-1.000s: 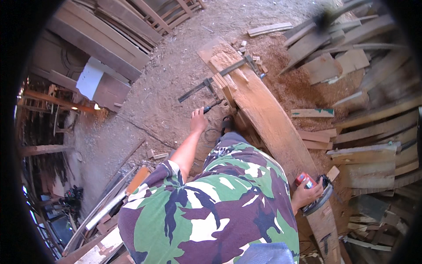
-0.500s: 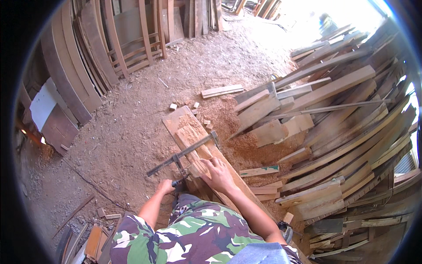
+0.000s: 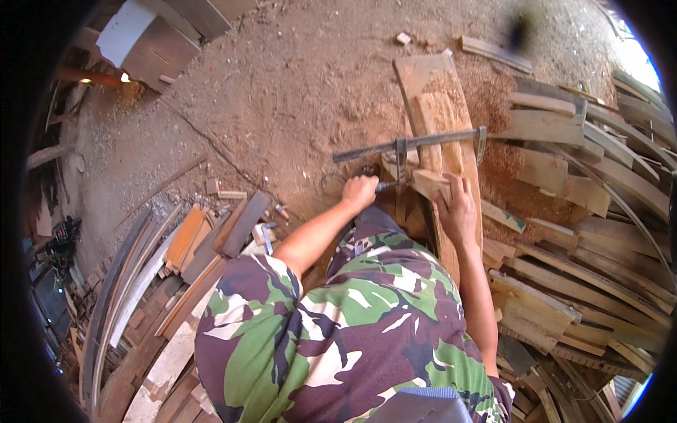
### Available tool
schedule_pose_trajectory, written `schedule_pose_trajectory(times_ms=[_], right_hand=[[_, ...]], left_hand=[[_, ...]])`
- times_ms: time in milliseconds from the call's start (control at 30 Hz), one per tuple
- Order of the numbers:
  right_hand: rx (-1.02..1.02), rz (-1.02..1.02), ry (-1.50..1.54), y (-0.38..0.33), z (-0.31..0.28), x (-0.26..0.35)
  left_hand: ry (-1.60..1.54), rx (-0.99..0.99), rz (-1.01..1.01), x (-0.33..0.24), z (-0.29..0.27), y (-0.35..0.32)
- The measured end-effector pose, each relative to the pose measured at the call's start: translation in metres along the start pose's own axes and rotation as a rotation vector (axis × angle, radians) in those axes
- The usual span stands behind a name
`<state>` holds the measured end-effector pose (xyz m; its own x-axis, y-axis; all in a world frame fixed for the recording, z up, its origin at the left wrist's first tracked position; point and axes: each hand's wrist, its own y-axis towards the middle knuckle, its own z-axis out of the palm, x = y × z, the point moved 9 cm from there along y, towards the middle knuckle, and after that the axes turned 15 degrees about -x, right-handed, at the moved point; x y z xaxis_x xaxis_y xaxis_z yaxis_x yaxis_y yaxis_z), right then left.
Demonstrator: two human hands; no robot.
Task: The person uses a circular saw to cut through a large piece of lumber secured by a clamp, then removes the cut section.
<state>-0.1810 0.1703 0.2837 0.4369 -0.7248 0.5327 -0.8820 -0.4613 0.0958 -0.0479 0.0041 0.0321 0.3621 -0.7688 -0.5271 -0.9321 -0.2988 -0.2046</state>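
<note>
A metal bar clamp lies across a long wooden plank bench in front of me, over a pale, roughly carved length of wood. My left hand, closed in a fist, is on the clamp's dark screw handle, left of the bench. Between thumb and fingers my right hand grips a pale wood block at the bench's near part, just below the clamp bar. The right palm hides part of that block's near end.
Stacked boards and heaped sawdust lie right of the bench. More offcuts are piled at the near left. A dark cable runs over the dirt floor. A small wood cube sits beyond the bench.
The view has swung left and downward, so bench and clamp now appear farther right and higher. My left hand stays on the clamp handle. My right-hand fingers have curled in around the wood block.
</note>
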Motion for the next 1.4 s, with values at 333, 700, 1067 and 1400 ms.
schedule_pose_trajectory(times_ms=[333, 700, 1067, 1400], right_hand=[[0.043, 0.000, 0.052, 0.016, -0.003, 0.004], [0.029, 0.014, 0.052, 0.016, -0.004, 0.003], [0.018, 0.002, 0.048, 0.016, -0.007, 0.006], [0.018, 0.006, 0.017, 0.013, -0.009, 0.005]], left_hand=[[-0.500, 0.775, -0.380, 0.026, 0.045, 0.008], [-0.253, -0.007, 0.082, 0.003, -0.016, 0.004], [-0.968, 0.804, -0.454, 0.044, 0.065, -0.004], [-0.589, 0.368, -0.287, 0.049, 0.030, -0.006]])
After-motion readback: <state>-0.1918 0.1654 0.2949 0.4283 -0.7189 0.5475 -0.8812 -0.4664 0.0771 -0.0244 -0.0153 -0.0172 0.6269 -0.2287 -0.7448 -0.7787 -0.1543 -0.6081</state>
